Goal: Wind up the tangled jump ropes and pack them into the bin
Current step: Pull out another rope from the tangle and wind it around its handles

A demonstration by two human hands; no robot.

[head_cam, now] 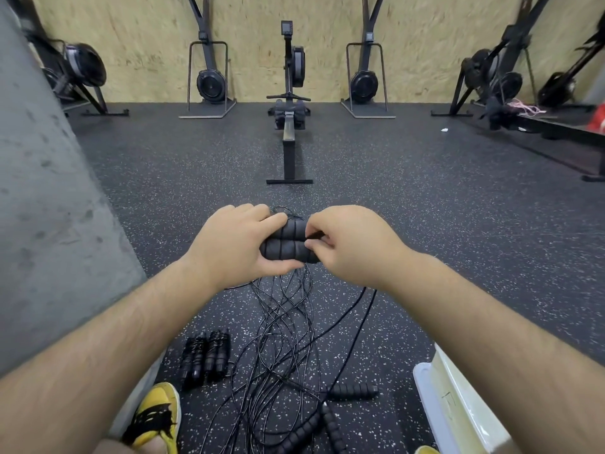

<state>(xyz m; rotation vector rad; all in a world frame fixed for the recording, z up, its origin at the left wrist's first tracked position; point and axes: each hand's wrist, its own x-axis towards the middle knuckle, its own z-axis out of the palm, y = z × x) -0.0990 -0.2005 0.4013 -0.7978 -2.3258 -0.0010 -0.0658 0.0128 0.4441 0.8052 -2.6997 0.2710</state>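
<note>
Nearest us: a yellow shoe [157, 417] at lower left and the white bin [458, 404] at lower right. Only the bin's rim and wall show, so we cannot tell what it holds. On the speckled floor between them lie loose foam handles [353, 389]. Just beyond the shoe, two wound bundles [204, 357] sit side by side, outside the bin.

A tangle of black cord [284, 339] climbs from the floor toward our hands in several slack, crossing loops.

Above it, our left hand [229, 244] grips a pair of foam handles [288, 244] laid side by side, with the fingers curled over the top and the thumb beneath. Our right hand [353, 240] works at the pair's right end. Its fingertips are pinched together, apparently on the cord where it leaves the handles.

Our reading is that we are winding one rope, with the handles paired and the wrap about to start. The next move calls for the right hand to draw cord clear of the tangle and lay turns around the pair while the left holds firm. The crossed loops look likely to snag on the other rope. The bundles are not yet packed.

Farther off: a rowing machine [289, 103] against a plywood wall [262, 44].
</note>
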